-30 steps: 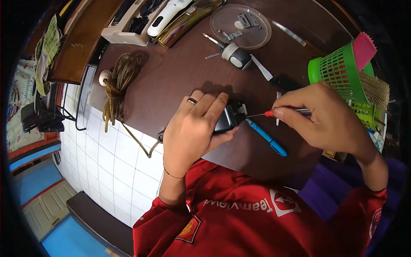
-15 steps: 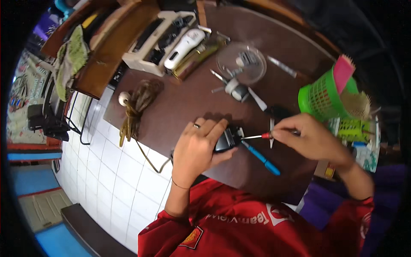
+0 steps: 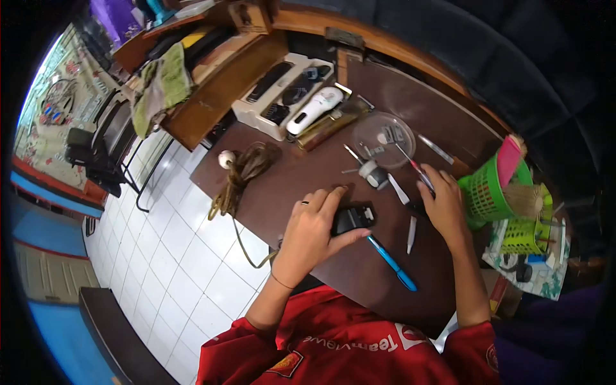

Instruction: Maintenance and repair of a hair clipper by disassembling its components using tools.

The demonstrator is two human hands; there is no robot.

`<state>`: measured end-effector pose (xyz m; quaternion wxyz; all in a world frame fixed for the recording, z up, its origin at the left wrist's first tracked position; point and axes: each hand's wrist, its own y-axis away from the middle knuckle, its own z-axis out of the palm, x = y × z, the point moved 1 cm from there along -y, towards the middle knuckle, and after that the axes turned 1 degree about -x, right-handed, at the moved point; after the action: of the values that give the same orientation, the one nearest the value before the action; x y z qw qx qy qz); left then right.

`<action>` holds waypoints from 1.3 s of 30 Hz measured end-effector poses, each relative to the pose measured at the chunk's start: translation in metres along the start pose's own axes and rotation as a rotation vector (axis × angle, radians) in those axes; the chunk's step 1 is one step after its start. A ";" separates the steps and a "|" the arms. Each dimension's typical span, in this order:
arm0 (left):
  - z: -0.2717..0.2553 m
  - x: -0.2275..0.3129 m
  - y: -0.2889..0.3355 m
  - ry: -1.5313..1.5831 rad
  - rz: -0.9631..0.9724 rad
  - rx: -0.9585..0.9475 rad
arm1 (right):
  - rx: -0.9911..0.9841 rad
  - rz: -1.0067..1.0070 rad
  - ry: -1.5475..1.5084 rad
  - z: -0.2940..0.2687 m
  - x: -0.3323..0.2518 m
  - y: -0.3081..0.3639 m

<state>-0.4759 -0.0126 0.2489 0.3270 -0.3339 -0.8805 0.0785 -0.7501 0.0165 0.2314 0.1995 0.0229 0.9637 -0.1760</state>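
My left hand [image 3: 312, 231] is around a black hair clipper [image 3: 353, 220] on the brown table, thumb on the near side and fingers on the far side. The clipper's head end faces right; the palm hides its rear. In my right hand [image 3: 443, 199] is a slim screwdriver [image 3: 420, 172] with a red and dark handle. Its shaft points up and left, over the edge of a clear round dish [image 3: 367, 131]. Small metal clipper parts [image 3: 393, 133] lie in the dish. A blue pen-like tool [image 3: 393, 264] lies near the clipper.
A white clipper [image 3: 316, 109] lies beside a cream tray [image 3: 282, 125] at the far left. Bundled brown cord [image 3: 247, 168] sits at the left table edge. Small tools, including a white one [image 3: 411, 235], lie centrally. A green basket [image 3: 484, 199] stands at right.
My right hand has carried the screwdriver away from the clipper's head, up toward the clear dish. My left thumb has spread a little from the clipper. The view has shifted.
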 end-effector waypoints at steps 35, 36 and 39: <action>0.003 0.008 0.050 -0.267 -0.264 -0.042 | -0.119 -0.122 -0.500 -0.009 -0.122 0.066; 0.003 0.007 0.050 -0.267 -0.267 -0.037 | -0.129 -0.183 -0.528 -0.003 -0.124 0.070; 0.003 0.007 0.047 -0.275 -0.217 0.014 | -0.109 -0.054 -0.364 0.013 -0.105 0.059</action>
<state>-0.4564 0.0276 0.2333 0.2123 -0.2205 -0.9473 0.0939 -0.6421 0.0703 0.2419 0.3667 -0.0462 0.9200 -0.1300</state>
